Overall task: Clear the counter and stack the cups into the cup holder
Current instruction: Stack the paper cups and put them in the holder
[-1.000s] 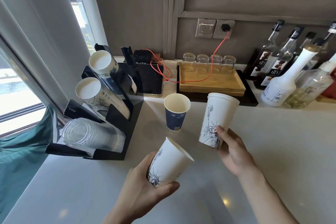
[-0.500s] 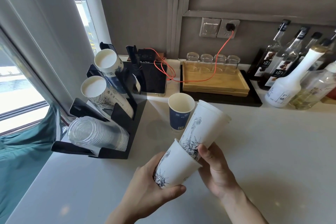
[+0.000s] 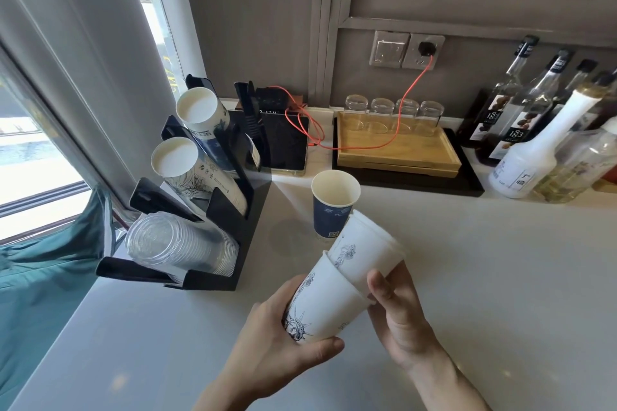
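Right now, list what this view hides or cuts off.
- Inner white cup: its lower part sits inside the outer white cup.
- Blue cup: the inner cup covers its lower right.
- Cup holder: cup counts unreadable, nested stacks overlap.
- Bottles: rightmost ones cut by the frame edge.
- Left hand: palm hidden behind the outer cup.

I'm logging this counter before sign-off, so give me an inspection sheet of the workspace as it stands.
Surface: pale counter, no spills seen.
Job's things: two white cups nested, held tilted above the counter; blue cup standing upright; cup holder with two paper cup stacks and clear cups.
Clutter: wooden tray with four glasses; bottles at the right.
Hands: left hand grips the outer cup; right hand grips the inner cup.
Cables: orange cable from wall socket to dark device.
Surroundings: window and curtain at the left.
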